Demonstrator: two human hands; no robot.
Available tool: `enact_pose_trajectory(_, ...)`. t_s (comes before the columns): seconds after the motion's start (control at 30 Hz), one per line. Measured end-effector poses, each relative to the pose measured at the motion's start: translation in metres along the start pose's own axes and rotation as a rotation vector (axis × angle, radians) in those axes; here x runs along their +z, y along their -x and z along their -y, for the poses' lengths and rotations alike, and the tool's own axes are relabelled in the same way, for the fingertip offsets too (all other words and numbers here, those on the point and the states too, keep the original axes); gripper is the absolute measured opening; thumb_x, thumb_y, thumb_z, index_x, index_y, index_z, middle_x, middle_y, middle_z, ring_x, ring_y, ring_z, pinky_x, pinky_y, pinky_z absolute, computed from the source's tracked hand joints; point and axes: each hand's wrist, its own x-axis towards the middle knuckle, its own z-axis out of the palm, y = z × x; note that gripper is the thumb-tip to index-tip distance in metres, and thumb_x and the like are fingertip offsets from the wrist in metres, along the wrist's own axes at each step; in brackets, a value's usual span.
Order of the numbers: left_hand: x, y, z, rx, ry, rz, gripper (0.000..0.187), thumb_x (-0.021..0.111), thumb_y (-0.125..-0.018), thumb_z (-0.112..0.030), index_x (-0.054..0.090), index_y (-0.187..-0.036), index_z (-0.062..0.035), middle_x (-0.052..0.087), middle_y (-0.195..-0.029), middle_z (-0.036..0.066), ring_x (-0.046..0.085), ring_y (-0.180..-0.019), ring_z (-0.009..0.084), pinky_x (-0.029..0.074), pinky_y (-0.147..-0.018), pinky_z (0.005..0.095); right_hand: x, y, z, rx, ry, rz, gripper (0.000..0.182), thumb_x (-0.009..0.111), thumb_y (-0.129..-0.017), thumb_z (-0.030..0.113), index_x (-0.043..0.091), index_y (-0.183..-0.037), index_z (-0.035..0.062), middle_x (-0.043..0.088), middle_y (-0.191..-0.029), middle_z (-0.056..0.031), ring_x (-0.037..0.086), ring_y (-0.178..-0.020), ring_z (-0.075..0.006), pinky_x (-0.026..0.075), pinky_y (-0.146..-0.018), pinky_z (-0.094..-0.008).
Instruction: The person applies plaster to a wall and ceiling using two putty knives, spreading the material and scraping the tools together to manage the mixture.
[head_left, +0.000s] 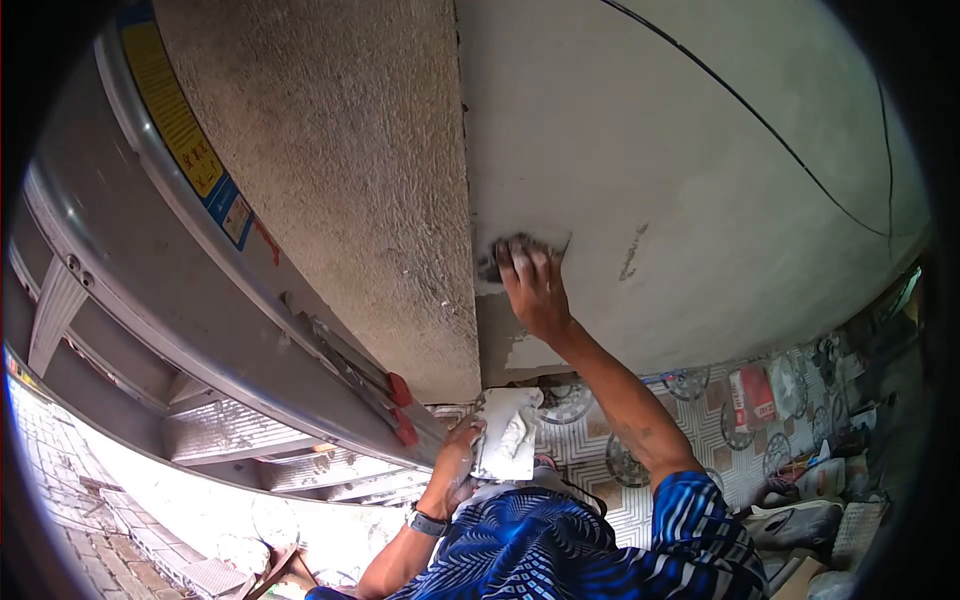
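Nearest: our left hand (455, 462), wrist bearing a watch (428, 523), low in the scene beside the ladder (200, 330). Its fingers are clamped on the edge of a plaster board (507, 435), a flat pale slab loaded with white filler, which sits to the right of that hand and is tilted with its face towards us.

Next, farther: our right arm, in a blue patterned sleeve (690, 520), runs from near right up and leftwards, nearly straight at the elbow.

Farther again: our right hand (535, 290), palm to the wall, fingers (528, 262) together and pressed flat over a dark sponge float (505, 255). The float lies directly beneath and just beyond the fingertips, touching the smooth wall (700, 180), its long axis roughly left to right. It sits just right of the vertical joint with the rough grey wall (350, 180), above a patch of fresh filler (510, 340).

The right hand is on the float; the left is well apart, below.

Beyond, far down: patterned floor tiles (590, 450) and bags (755, 395).
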Motion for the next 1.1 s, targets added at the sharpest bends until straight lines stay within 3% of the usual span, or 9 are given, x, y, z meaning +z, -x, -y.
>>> enact_pose_trajectory(0.1,-0.006,-0.005,0.002,-0.01,0.001,0.082,0.046,0.054,-0.097,-0.016,0.046,-0.139,0.0031,0.065,-0.116,0.012,0.067,-0.092,0.0203,0.057,-0.076,0.0314,-0.015,0.027,0.0,-0.024,-0.135,0.184,0.047,0.057,-0.089,0.013,0.053,-0.134,0.0011,0.053,-0.126,-0.0172,0.053,-0.118,-0.0309,0.042,-0.101,-0.0525)
enact_pose_trajectory(0.2,0.001,0.004,-0.002,-0.012,0.015,0.07,0.044,0.052,-0.097,-0.014,0.047,-0.137,0.0034,0.065,-0.115,0.012,0.067,-0.092,0.0203,0.058,-0.076,0.0309,-0.041,0.022,-0.014,0.033,-0.247,0.031,0.047,0.056,-0.089,0.009,0.052,-0.136,0.0026,0.053,-0.126,-0.0171,0.053,-0.118,-0.0321,0.042,-0.1,-0.0513)
enact_pose_trajectory(0.37,-0.019,-0.014,0.019,-0.034,0.054,0.103,0.047,0.051,-0.098,-0.013,0.043,-0.14,0.0056,0.062,-0.122,0.013,0.065,-0.103,0.0214,0.057,-0.082,0.0325,-0.06,-0.014,-0.083,0.663,-0.131,-0.355,0.056,0.052,-0.083,-0.009,0.042,-0.139,-0.0065,0.044,-0.128,-0.028,0.048,-0.115,-0.0433,0.044,-0.096,-0.0493)
enact_pose_trajectory(0.47,-0.01,-0.01,0.015,-0.039,-0.016,0.085,0.052,0.051,-0.097,-0.013,0.039,-0.143,0.0064,0.059,-0.127,0.013,0.064,-0.107,0.0222,0.056,-0.086,0.0335,-0.04,-0.023,-0.091,0.891,-0.125,-0.356,0.055,0.052,-0.084,-0.008,0.042,-0.138,-0.008,0.042,-0.13,-0.0283,0.047,-0.114,-0.0444,0.043,-0.098,-0.0492)
enact_pose_trajectory(0.57,-0.005,-0.008,0.013,-0.044,-0.033,0.082,0.054,0.051,-0.097,-0.013,0.037,-0.146,0.0059,0.059,-0.129,0.014,0.063,-0.107,0.0224,0.055,-0.089,0.0334,-0.001,-0.024,-0.058,0.618,0.061,-0.264,0.059,0.058,-0.082,-0.006,0.044,-0.139,-0.0063,0.048,-0.123,-0.0255,0.05,-0.107,-0.0411,0.041,-0.095,-0.0542)
enact_pose_trajectory(0.73,0.008,0.002,0.003,-0.02,-0.039,0.019,0.053,0.052,-0.097,-0.014,0.039,-0.144,0.0062,0.059,-0.128,0.015,0.063,-0.108,0.0222,0.055,-0.087,0.033,-0.004,0.02,-0.006,0.106,-0.046,-0.011,0.048,0.055,-0.09,0.005,0.049,-0.137,-0.0022,0.052,-0.123,-0.0211,0.053,-0.11,-0.0369,0.044,-0.094,-0.0508)
enact_pose_trajectory(0.83,0.014,0.01,-0.005,-0.005,-0.03,0.043,0.051,0.053,-0.097,-0.014,0.041,-0.142,0.0062,0.06,-0.127,0.015,0.064,-0.106,0.0221,0.056,-0.085,0.0333,-0.03,0.022,-0.012,0.031,-0.268,0.008,0.048,0.056,-0.088,0.004,0.052,-0.136,-0.0004,0.054,-0.121,-0.0178,0.054,-0.111,-0.0338,0.045,-0.093,-0.05)
enact_pose_trajectory(1.0,-0.005,-0.001,0.007,-0.014,0.011,0.043,0.051,0.055,-0.097,-0.016,0.043,-0.141,0.0063,0.061,-0.124,0.015,0.066,-0.101,0.0217,0.056,-0.081,0.0332,-0.077,-0.064,-0.068,0.126,-0.026,-0.323,0.048,0.057,-0.085,-0.001,0.053,-0.134,0.0024,0.055,-0.12,-0.015,0.055,-0.11,-0.0308,0.045,-0.089,-0.0464)
enact_pose_trajectory(1.1,-0.003,-0.003,0.01,-0.017,-0.014,0.072,0.054,0.056,-0.096,-0.017,0.041,-0.142,0.0064,0.062,-0.124,0.014,0.066,-0.099,0.0213,0.056,-0.078,0.0327,-0.093,-0.122,-0.093,0.066,0.116,-0.374,0.043,0.058,-0.087,0.003,0.056,-0.13,0.0039,0.055,-0.121,-0.0129,0.055,-0.11,-0.0285,0.044,-0.09,-0.0468)
